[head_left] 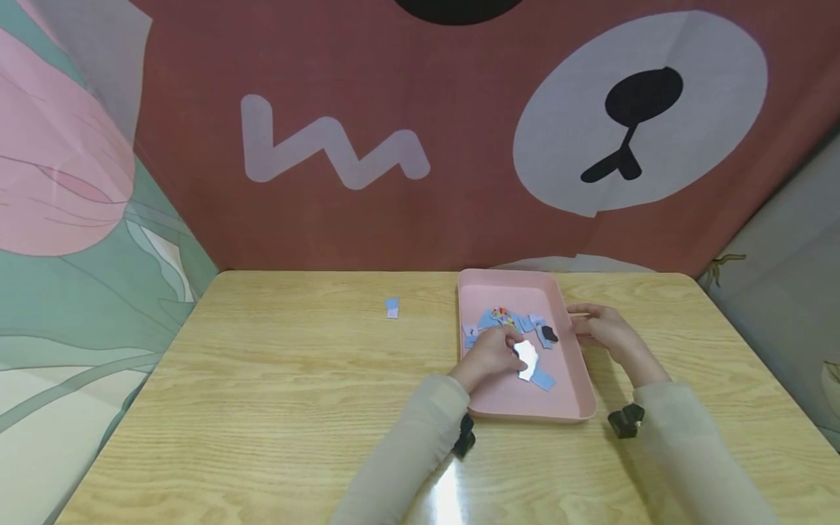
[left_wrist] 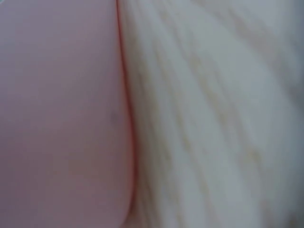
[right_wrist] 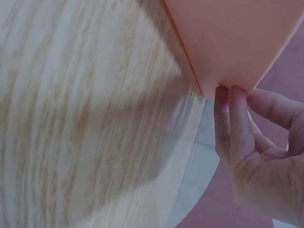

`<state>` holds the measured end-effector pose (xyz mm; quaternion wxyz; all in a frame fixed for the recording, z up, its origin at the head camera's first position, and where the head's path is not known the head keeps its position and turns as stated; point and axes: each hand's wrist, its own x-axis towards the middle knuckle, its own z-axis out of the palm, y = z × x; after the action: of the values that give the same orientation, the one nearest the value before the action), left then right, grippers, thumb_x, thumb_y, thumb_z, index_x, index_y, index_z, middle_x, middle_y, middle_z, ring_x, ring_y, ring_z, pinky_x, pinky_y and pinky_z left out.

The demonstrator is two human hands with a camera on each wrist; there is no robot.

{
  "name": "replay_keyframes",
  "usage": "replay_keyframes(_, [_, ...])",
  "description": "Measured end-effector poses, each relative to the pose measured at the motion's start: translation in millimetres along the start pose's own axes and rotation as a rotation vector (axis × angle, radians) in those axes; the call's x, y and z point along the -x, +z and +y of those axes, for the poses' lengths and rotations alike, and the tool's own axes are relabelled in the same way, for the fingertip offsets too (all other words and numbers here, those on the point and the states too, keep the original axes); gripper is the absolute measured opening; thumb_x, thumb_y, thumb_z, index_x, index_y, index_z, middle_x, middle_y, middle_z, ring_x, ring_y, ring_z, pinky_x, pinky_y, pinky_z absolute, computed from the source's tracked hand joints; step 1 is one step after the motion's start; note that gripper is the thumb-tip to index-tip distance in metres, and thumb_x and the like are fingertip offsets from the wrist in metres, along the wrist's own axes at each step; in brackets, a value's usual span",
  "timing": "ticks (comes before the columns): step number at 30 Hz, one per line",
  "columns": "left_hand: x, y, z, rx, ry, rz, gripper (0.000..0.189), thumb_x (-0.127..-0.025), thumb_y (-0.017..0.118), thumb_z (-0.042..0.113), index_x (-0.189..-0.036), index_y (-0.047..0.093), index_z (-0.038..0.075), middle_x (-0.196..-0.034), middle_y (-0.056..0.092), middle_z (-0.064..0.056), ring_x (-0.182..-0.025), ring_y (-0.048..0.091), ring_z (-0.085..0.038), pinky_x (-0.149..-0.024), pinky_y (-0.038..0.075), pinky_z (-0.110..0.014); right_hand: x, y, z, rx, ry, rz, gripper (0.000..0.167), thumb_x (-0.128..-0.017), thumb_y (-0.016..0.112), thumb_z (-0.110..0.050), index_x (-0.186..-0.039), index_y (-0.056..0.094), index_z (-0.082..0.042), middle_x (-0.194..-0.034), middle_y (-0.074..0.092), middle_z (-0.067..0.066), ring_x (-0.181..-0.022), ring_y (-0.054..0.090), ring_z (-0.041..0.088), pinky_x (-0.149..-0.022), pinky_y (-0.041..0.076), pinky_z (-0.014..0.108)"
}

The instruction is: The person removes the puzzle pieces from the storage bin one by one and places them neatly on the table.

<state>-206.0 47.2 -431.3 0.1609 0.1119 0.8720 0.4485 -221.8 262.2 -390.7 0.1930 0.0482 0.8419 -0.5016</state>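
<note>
A pink tray [head_left: 577, 397] stands on the table with flat light-blue pieces, like cut card or puzzle pieces, lying in it. My left hand [head_left: 490, 357] reaches over the tray's left side, and its thumb and fingers pinch a flat piece [head_left: 527, 359] that shines white with glare. Just beside that piece lies a light-blue piece [head_left: 543, 379]. My right hand [head_left: 607, 332] grips the tray's right rim, with fingertips [right_wrist: 239, 97] against the outer wall in the right wrist view. Only the tray wall [left_wrist: 61, 118] and blurred table show in the left wrist view.
A small blue and white piece [head_left: 392, 308] lies alone on the wooden table [head_left: 282, 379], left of the tray. Small multicoloured bits [head_left: 502, 316] and a dark piece [head_left: 549, 334] are among the pieces in the tray. A brown printed cloth [head_left: 328, 219] hangs behind the table.
</note>
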Motion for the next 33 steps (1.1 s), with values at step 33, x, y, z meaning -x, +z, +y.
replay_keyframes(33, [9.3, -71.3, 5.9, 0.650, -0.029, 0.054, 0.033, -0.090, 0.063, 0.005, -0.123, 0.059, 0.000, -0.119, 0.062, -0.018, -0.091, 0.063, -0.014, -0.096, 0.054, -0.039, -0.9, 1.2, 1.2, 0.022, 0.007, -0.006, 0.056, -0.096, 0.049, -0.010, -0.143, 0.029, 0.012, -0.143, 0.037, 0.035, -0.085, 0.059, -0.006, -0.080, 0.055, 0.019])
